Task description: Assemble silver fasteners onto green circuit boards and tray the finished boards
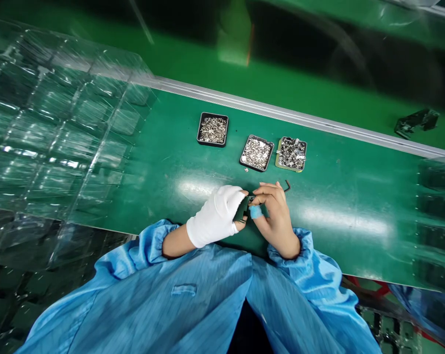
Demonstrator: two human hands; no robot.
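Note:
My left hand (219, 212), in a white glove with bare fingertips, is closed around a small dark part with a flat, plate-like face (242, 210), held just above the table near my body. My right hand (273, 211) is bare, with a blue wrap (255, 212) round one digit. Its fingers are pinched together at the right edge of the dark part; whatever lies between the fingertips is too small to make out. An L-shaped hex key (288, 186) lies on the table just beyond my right fingers.
Three small trays of metal pieces stand ahead: a left tray (212, 130), a middle tray (257, 153) and a right tray (291, 154). Clear compartment trays (71, 123) cover the left side; more trays (438, 216) sit right. A dark part (416, 123) lies by the metal rail (281, 112).

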